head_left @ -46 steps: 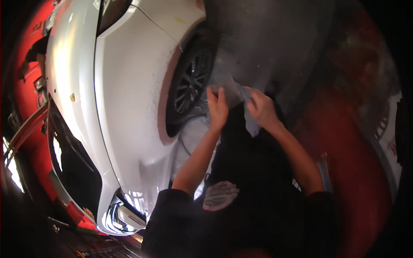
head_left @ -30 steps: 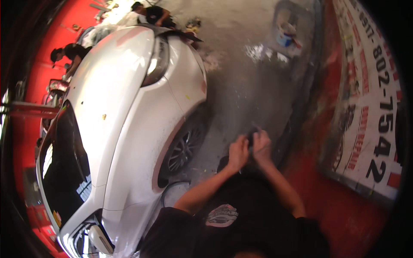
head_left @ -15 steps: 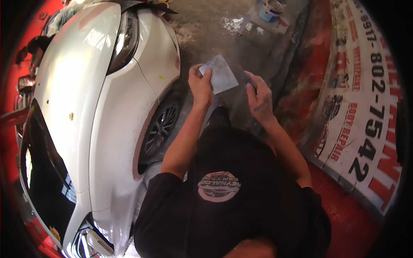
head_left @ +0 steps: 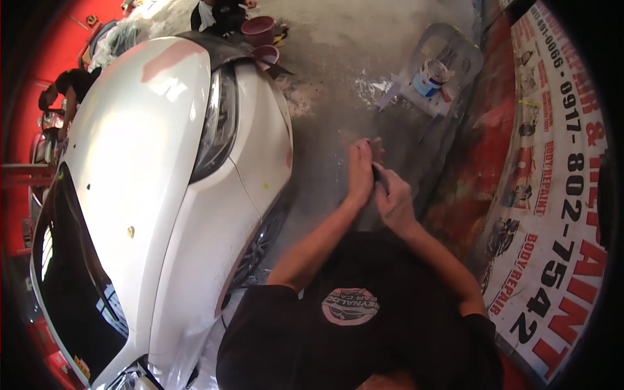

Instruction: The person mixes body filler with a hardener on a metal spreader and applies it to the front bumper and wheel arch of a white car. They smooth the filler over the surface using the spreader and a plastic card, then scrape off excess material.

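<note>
In front of my chest, both hands are brought together above the grey floor. My left hand (head_left: 361, 174) is held upright on edge, its long fingers close together and pointing away from me; whatever lies against its palm is hidden. Pressed next to it, my right hand (head_left: 394, 197) has bent fingers and its thumb on top, closed on a small dark flat piece (head_left: 376, 171) of which only an edge shows. The grey square sheet seen earlier cannot be made out now. Left of my hands stands a white car (head_left: 188, 214) with reddish patches on its hood and bumper.
A white and blue can (head_left: 430, 78) sits on a grey plastic chair (head_left: 469, 49) ahead to the right. Maroon buckets (head_left: 259, 27) are by the car's front. One person (head_left: 224, 16) is beyond it, another (head_left: 71, 88) at the far left. A printed banner (head_left: 552, 214) lines the right.
My left hand has moved right and turned on edge against my right hand. The grey square sheet has gone from sight. My view has shifted, bringing the buckets and two people into it.
</note>
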`<state>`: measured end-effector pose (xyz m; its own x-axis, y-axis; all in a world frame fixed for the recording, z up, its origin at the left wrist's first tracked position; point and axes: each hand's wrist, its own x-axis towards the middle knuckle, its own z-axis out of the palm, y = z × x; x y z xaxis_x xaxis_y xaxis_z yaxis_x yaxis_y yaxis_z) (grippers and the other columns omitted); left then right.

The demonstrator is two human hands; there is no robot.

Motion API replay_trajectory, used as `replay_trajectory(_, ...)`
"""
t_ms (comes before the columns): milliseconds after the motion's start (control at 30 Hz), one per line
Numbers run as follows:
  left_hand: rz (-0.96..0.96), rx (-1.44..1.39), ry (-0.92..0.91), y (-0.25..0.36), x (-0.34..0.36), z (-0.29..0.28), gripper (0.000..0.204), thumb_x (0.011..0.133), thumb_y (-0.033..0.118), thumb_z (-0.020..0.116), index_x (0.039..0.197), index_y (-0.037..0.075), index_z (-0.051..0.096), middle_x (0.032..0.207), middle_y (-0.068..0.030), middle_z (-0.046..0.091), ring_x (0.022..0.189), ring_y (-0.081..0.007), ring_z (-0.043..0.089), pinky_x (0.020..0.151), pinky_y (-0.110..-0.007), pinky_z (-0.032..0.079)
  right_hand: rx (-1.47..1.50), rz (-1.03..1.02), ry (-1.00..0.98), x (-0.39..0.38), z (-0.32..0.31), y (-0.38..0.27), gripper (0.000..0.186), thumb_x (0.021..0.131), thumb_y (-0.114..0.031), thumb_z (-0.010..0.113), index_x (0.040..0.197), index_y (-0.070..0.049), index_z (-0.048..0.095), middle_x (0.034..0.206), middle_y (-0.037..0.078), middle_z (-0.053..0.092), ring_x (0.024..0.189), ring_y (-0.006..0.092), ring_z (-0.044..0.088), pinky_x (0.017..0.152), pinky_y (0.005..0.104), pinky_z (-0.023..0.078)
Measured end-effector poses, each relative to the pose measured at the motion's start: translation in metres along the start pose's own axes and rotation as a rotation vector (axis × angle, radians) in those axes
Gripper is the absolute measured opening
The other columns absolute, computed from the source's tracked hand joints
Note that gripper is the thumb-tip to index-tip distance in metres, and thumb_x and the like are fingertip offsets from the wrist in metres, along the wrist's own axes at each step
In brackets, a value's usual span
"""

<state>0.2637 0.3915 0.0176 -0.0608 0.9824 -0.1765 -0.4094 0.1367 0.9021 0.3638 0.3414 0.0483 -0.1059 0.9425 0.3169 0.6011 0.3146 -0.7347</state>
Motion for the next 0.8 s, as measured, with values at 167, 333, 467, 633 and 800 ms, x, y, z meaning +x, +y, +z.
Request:
replay_trajectory(167,0.492,0.697,-0.088,-0.071,0.032,0.016,0.049,0.112,0.036,0.034,0.135,-0.004,0.052,0.123,-0.0141,0.06,0.116,-0.0277,0.057,0.105,-0.039,0.041,-0.106,0.217,0.042,0.066,-0.025,0.044,0.035,0.091,-0.004,0.054,0.124,0.001,0.063,0.096,0.026,0.066,0.092,0.0464,0.066,0.077,0.0461,0.052)
replay_trajectory(333,-0.035,0.152,-0.103,-0.029,0.063,0.044,0.043,0.11,0.03,0.04,0.125,-0.005,0.063,0.096,-0.0107,0.065,0.09,-0.0201,0.061,0.084,-0.035,0.048,0.143,0.153,0.087,0.065,-0.038,0.046,0.022,0.095,-0.017,0.054,0.105,0.0,0.064,0.098,0.025,0.067,0.093,0.0458,0.064,0.079,0.0502,0.051)
replay_trajectory(467,0.033,0.519,-0.277,-0.053,0.059,0.093,0.036,0.108,0.025,0.049,0.121,-0.005,0.064,0.09,-0.0067,0.063,0.079,-0.0118,0.056,0.066,-0.031,0.046,-0.084,0.265,0.057,0.135,-0.069,0.162,0.025,0.095,-0.019,0.052,0.1,0.003,0.063,0.098,0.027,0.066,0.094,0.0458,0.063,0.08,0.0485,0.052)
replay_trajectory(633,-0.212,0.159,-0.027,-0.077,0.095,0.12,0.027,0.103,0.026,0.057,0.118,0.004,0.064,0.093,-0.0091,0.065,0.071,-0.0122,0.057,0.052,-0.029,0.045,0.176,0.413,0.163,0.146,-0.144,0.279,0.032,0.093,-0.023,0.059,0.108,0.005,0.064,0.093,0.026,0.067,0.087,0.0395,0.067,0.078,0.0453,0.052)
replay_trajectory(800,-0.752,-0.202,0.104,-0.096,0.123,0.09,0.036,0.103,0.04,0.052,0.113,0.006,0.058,0.081,-0.0043,0.055,0.06,-0.0106,0.05,0.036,-0.026,0.034,0.313,0.412,-0.034,0.11,-0.206,0.333,0.036,0.088,-0.018,0.067,0.116,0.005,0.065,0.093,0.016,0.069,0.085,0.0216,0.065,0.078,0.0369,0.052)
